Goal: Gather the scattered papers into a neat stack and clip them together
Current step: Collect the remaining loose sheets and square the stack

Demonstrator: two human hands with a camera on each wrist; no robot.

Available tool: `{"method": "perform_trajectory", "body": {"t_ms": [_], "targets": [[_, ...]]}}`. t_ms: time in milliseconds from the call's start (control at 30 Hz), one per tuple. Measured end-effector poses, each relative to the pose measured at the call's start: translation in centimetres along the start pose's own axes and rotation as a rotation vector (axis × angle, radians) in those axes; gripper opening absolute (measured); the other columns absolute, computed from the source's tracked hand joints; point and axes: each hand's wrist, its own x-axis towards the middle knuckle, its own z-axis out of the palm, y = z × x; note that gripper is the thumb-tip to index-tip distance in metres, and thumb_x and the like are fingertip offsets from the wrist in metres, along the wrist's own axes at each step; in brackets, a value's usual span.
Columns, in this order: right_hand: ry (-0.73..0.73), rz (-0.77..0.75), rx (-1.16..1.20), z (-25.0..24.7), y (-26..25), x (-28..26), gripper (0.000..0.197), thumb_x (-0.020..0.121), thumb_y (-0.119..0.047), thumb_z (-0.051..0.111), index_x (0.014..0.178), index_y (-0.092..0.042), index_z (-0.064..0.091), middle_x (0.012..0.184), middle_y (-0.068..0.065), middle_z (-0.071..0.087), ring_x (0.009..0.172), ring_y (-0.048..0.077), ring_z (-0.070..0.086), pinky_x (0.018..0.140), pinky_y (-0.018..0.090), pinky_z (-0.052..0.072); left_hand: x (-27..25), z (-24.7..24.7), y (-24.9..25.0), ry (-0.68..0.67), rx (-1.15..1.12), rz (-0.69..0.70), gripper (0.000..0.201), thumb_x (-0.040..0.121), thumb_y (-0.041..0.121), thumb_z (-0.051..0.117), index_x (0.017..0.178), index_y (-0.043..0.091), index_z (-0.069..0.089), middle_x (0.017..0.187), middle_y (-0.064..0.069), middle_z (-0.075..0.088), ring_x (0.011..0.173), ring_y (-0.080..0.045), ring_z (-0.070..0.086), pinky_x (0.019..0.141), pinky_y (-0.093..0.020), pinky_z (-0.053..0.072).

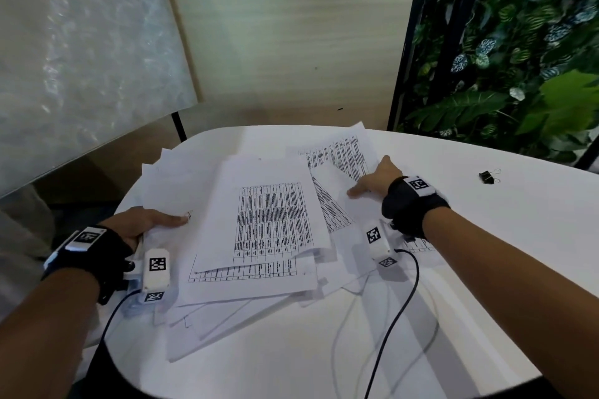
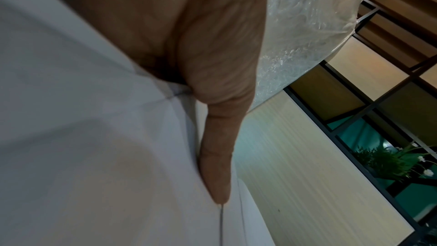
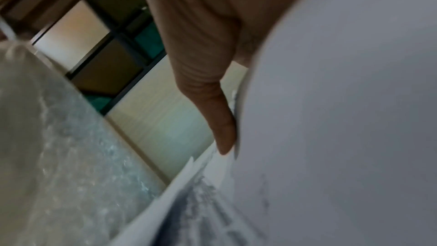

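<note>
A white desk (image 1: 486, 269) with a rounded edge fills the lower part of my view. Behind it stand a pale wood panel (image 1: 291, 26), a sheet of clear plastic wrap (image 1: 81, 42) on the left and a wall of green leaves (image 1: 518, 42) on the right.

A loose, overlapping pile of papers (image 1: 269, 214), several printed with tables, lies across the middle of the desk, with sheets jutting out at different angles.

My left hand (image 1: 142, 223) grips the left edge of the pile, thumb flat on top of the sheets; whether the fingers below reach under them I cannot tell.

My right hand (image 1: 376, 178) rests on the right side of the pile, fingers straight and released, pressing flat on the paper.

A small black binder clip (image 1: 487, 176) sits alone on the desk, well apart to the right of the papers.
</note>
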Motion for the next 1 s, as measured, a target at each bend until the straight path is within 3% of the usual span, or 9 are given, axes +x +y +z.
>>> {"method": "perform_trajectory", "body": {"t_ms": [67, 167, 300, 467, 533, 767, 867, 967, 1000], "targets": [[-0.075, -0.032, 0.145, -0.4, -0.1, -0.7, 0.077, 0.061, -0.021, 0.089, 0.119, 0.006, 0.047, 0.123, 0.011, 0.057, 0.115, 0.029, 0.056, 0.096, 0.035, 0.047, 0.0, 0.1, 0.0, -0.001, -0.002, 0.000, 0.024, 0.087, -0.005, 0.067, 0.110, 0.001, 0.069, 0.093, -0.007, 0.076, 0.085, -0.030, 0.068, 0.073, -0.034, 0.056], [-0.091, -0.137, 0.180, -2.0, -1.3, -1.5, 0.080, 0.067, -0.018, 0.087, 0.132, 0.006, 0.047, 0.130, 0.012, 0.056, 0.116, 0.031, 0.058, 0.094, 0.036, 0.048, -0.5, 0.2, 0.4, -0.022, -0.021, -0.022, 0.015, 0.089, -0.005, 0.065, 0.094, 0.004, 0.075, 0.084, -0.007, 0.078, 0.069, -0.025, 0.074, 0.059, -0.031, 0.060], [0.042, -0.422, 0.077, -6.6, -5.2, -4.4, 0.046, 0.069, -0.011, 0.084, 0.111, -0.002, 0.066, 0.108, 0.015, 0.071, 0.099, 0.032, 0.068, 0.092, 0.045, 0.054, -0.5, 0.1, 0.4, -0.073, -0.041, -0.051, 0.031, 0.087, -0.004, 0.065, 0.067, 0.011, 0.082, 0.077, -0.007, 0.079, 0.061, -0.018, 0.075, 0.051, -0.027, 0.059], [0.097, -0.731, 0.331, -12.4, -10.4, -10.3, 0.041, 0.074, -0.001, 0.079, 0.109, -0.016, 0.064, 0.098, -0.008, 0.071, 0.086, 0.004, 0.071, 0.078, 0.028, 0.059, -0.8, 0.0, 0.6, -0.064, -0.031, -0.061, 0.014, 0.084, -0.003, 0.068, 0.095, 0.003, 0.075, 0.086, -0.009, 0.079, 0.065, -0.022, 0.076, 0.056, -0.030, 0.061], [0.088, -0.780, 0.551, -13.3, -11.7, -11.6, 0.044, 0.076, 0.000, 0.077, 0.117, -0.009, 0.062, 0.105, -0.004, 0.072, 0.091, 0.008, 0.072, 0.074, 0.024, 0.059, -1.0, 0.1, 0.7, -0.070, -0.031, -0.061, 0.024, 0.077, -0.001, 0.072, 0.101, 0.003, 0.072, 0.092, -0.010, 0.079, 0.068, -0.023, 0.076, 0.059, -0.032, 0.062], [-0.018, -0.444, 0.909, -6.7, -10.4, -6.2, 0.095, 0.039, -0.021, 0.098, 0.120, 0.007, 0.057, 0.113, 0.021, 0.069, 0.098, 0.035, 0.070, 0.085, 0.057, 0.056, -1.5, -0.3, 0.9, -0.022, -0.016, -0.055, 0.063, 0.056, 0.010, 0.087, 0.116, -0.002, 0.070, 0.112, -0.020, 0.074, 0.103, -0.037, 0.069, 0.098, -0.049, 0.053], [-0.039, -0.313, 0.758, -1.0, -7.0, -3.3, 0.057, 0.055, -0.009, 0.092, 0.103, -0.006, 0.062, 0.108, 0.012, 0.070, 0.103, 0.032, 0.067, 0.094, 0.056, 0.051, -1.7, -0.2, 0.9, -0.024, -0.039, -0.027, 0.061, 0.058, 0.008, 0.084, 0.117, 0.001, 0.070, 0.111, -0.018, 0.075, 0.094, -0.033, 0.071, 0.086, -0.041, 0.057], [-0.011, -0.205, 0.588, 3.8, -4.5, -0.9, 0.101, 0.027, -0.043, 0.099, 0.114, -0.008, 0.060, 0.118, 0.010, 0.067, 0.111, 0.034, 0.064, 0.097, 0.050, 0.051, -2.0, 0.0, 0.9, -0.058, -0.110, 0.011, 0.040, 0.078, 0.008, 0.076, 0.117, 0.005, 0.070, 0.110, -0.015, 0.075, 0.082, -0.025, 0.075, 0.069, -0.033, 0.061], [-0.015, -0.176, 0.501, 4.6, -4.5, -1.6, 0.114, 0.032, -0.047, 0.098, 0.128, -0.006, 0.052, 0.129, 0.011, 0.060, 0.121, 0.033, 0.058, 0.102, 0.045, 0.047, -2.1, 0.0, 1.1, -0.059, -0.142, 0.032, 0.035, 0.083, 0.014, 0.073, 0.117, 0.007, 0.070, 0.113, -0.015, 0.075, 0.084, -0.024, 0.076, 0.072, -0.033, 0.061]]}}
